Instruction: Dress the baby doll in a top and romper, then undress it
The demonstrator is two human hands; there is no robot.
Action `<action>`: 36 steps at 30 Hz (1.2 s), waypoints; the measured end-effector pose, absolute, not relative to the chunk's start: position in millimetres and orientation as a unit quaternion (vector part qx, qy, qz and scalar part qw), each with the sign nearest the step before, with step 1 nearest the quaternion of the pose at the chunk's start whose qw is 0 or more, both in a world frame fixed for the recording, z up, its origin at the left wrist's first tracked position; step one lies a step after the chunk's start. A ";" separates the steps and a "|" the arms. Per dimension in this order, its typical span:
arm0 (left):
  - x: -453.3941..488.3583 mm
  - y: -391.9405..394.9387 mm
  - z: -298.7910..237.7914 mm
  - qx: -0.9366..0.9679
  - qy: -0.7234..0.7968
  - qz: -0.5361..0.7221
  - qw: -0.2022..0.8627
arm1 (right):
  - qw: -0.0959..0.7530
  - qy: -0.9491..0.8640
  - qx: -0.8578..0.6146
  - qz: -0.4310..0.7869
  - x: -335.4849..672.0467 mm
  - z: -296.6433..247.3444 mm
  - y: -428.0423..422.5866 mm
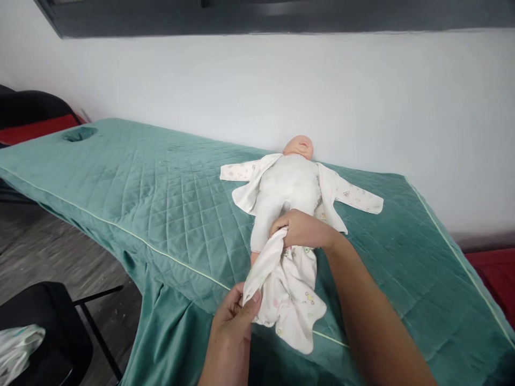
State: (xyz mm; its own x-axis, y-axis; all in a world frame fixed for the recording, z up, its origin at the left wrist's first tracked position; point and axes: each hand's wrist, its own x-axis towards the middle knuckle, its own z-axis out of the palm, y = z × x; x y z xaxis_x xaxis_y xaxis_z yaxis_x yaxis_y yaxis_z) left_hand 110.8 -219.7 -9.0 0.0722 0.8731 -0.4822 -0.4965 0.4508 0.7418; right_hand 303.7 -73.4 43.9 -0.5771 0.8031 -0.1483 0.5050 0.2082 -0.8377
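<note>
A baby doll (pixel 287 179) with a white cloth body lies on its back, head toward the wall. Its arms are in the sleeves of a patterned white baby garment (pixel 360 195), which is spread open at the chest. The lower part of printed white cloth (pixel 298 300) hangs past the doll's legs over the bed's near edge; whether it joins the top I cannot tell. My left hand (pixel 239 311) pinches the cloth's near left edge between thumb and fingers. At the doll's legs, my right hand (pixel 300 228) is closed on the cloth's upper edge, its fingertips partly hidden.
The doll lies on a bed with a green quilted cover (pixel 181 198), which has a face hole (pixel 79 134) at the far left. A white wall (pixel 241 91) runs behind. At lower left, a black chair (pixel 48 321) holds a crumpled light cloth (pixel 20 346).
</note>
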 end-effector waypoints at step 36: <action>80.3 -131.2 -29.3 0.586 0.487 0.450 0.466 | 0.192 -0.743 -0.446 0.462 308.3 40.9 -75.7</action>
State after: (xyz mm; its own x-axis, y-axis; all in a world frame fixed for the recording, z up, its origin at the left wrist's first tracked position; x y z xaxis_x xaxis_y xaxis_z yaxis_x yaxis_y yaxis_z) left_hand 80.3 -131.2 -29.3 0.1218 0.9899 0.0732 0.1516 -0.0915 0.9842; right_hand 308.3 -75.7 40.9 -0.5293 0.8388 -0.1271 0.4848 0.1761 -0.8567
